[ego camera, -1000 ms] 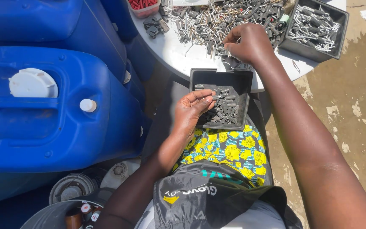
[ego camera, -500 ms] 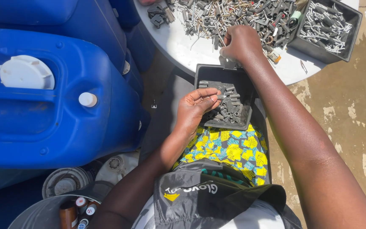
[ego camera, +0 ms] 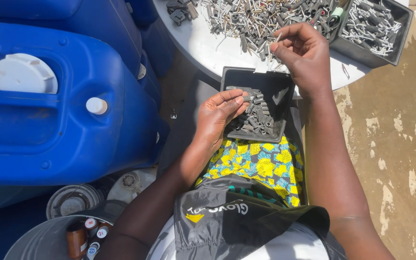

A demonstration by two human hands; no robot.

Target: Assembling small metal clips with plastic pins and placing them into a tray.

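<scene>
A small grey metal sleeve [ego camera: 249,97] is being pinched between the thumb and fingertips of the left hand [ego camera: 220,115], just left of centre in the frame, directly over a dark square tray [ego camera: 280,89] that is sitting on the person's lap. The tray is holding a heap of similar grey sleeves [ego camera: 258,118] in its lower half. Above it, the right hand [ego camera: 302,53] is closing its fingertips on a thin metal pin [ego camera: 276,38] at the edge of the white round counter [ego camera: 198,41]. A loose pile of pins and tubes [ego camera: 266,14] is lying across the counter at the top of the frame. A second dark tray [ego camera: 400,38], upper right, is holding more metal pieces. Large blue plastic drums [ego camera: 49,130] are filling the left side. Yellow and blue patterned cloth [ego camera: 261,166] is showing below the lap tray.
</scene>
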